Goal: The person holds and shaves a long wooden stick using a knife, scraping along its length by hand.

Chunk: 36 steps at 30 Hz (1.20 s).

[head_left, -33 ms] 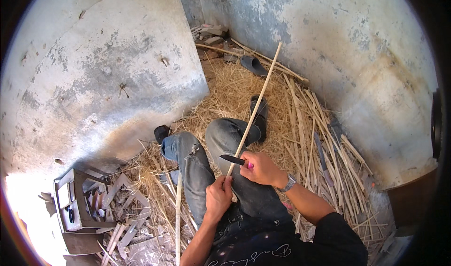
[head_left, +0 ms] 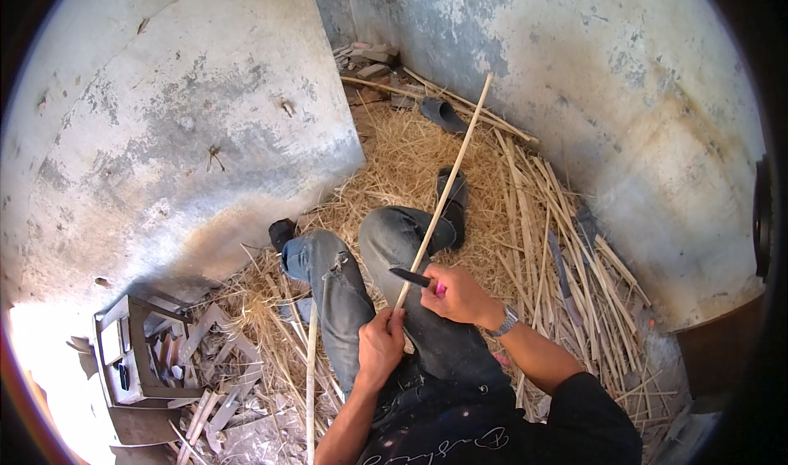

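Observation:
A long, pale, thin stick, perhaps split bamboo (head_left: 447, 187), slants from my lap up toward the far wall. My left hand (head_left: 382, 346) is closed round its near end, over my thigh. My right hand (head_left: 462, 295) grips a knife with a dark blade (head_left: 408, 277); a bit of its pink handle shows by the fingers. The blade lies across the stick, just beyond my left hand, its tip pointing left. From this angle I cannot tell how deep the edge sits in the stick. My knees, in worn grey jeans (head_left: 341, 301), are bent beneath the work.
Many cut sticks (head_left: 566, 251) lie piled along the right wall. Straw-like shavings (head_left: 402, 153) cover the floor around my feet, with a loose dark slipper (head_left: 443, 114) farther off. A broken wooden frame (head_left: 135, 350) stands at left among scraps. Another pale stick (head_left: 312, 383) lies beside my left leg.
The knife and my right hand have shifted very slightly to the right, and the blade's tip sits a little higher. My left hand and the stick stay nearly still.

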Each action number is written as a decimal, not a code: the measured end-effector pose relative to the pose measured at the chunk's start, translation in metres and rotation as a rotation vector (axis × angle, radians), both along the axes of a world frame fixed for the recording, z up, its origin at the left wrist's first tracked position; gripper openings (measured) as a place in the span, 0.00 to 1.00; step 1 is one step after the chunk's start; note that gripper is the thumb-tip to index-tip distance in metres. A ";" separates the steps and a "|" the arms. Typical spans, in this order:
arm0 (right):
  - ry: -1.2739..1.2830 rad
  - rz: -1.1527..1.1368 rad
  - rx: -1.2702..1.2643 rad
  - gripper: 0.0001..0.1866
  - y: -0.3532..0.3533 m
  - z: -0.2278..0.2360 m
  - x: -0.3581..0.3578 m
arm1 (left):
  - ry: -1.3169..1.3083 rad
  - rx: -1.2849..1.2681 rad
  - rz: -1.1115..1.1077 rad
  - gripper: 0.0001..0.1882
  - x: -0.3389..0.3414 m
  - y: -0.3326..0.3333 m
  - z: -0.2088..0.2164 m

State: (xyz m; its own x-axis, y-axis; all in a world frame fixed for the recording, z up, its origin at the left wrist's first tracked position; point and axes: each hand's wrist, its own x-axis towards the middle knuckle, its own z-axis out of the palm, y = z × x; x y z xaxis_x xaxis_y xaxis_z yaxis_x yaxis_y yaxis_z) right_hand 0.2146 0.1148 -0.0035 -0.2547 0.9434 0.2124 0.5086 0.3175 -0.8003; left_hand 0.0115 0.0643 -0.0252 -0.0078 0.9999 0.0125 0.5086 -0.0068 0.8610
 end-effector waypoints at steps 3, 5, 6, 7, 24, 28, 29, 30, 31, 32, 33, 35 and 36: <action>0.082 -0.167 0.015 0.10 0.001 -0.003 0.015 | 0.040 0.023 -0.009 0.11 -0.010 -0.007 -0.001; 0.088 -0.276 0.077 0.11 0.005 -0.001 0.029 | 0.068 0.023 -0.011 0.11 -0.021 -0.016 0.003; 0.053 -0.283 0.106 0.13 0.007 0.002 0.036 | 0.090 0.009 -0.012 0.10 -0.028 -0.022 0.007; 0.018 -0.290 0.134 0.16 0.008 0.004 0.041 | 0.113 -0.005 -0.011 0.09 -0.036 -0.028 0.008; -0.036 -0.482 0.337 0.22 0.107 -0.030 0.082 | 0.346 0.107 -0.071 0.04 -0.145 -0.104 -0.020; 0.069 -0.248 0.396 0.21 0.084 -0.038 0.041 | 0.249 0.094 -0.063 0.04 -0.111 -0.085 -0.012; 0.122 -0.203 0.386 0.22 0.077 -0.037 0.031 | 0.245 0.089 -0.065 0.04 -0.104 -0.079 -0.011; 0.025 -0.150 0.377 0.24 0.068 -0.029 0.024 | 0.251 0.090 -0.073 0.05 -0.096 -0.071 -0.010; 0.023 -0.147 0.376 0.24 0.062 -0.026 0.017 | 0.256 0.092 -0.081 0.05 -0.088 -0.063 -0.009; -0.011 -0.137 0.371 0.24 0.056 -0.024 0.012 | 0.202 0.142 -0.057 0.06 -0.078 -0.055 -0.009; -0.046 -0.127 0.368 0.25 0.053 -0.023 0.009 | 0.200 0.145 -0.058 0.06 -0.071 -0.048 -0.010; -0.012 -0.117 0.406 0.26 0.050 -0.025 0.007 | 0.169 0.119 -0.059 0.07 -0.060 -0.036 -0.009; -0.013 -0.121 0.344 0.25 0.049 -0.026 0.008 | 0.168 0.122 -0.060 0.07 -0.054 -0.032 -0.006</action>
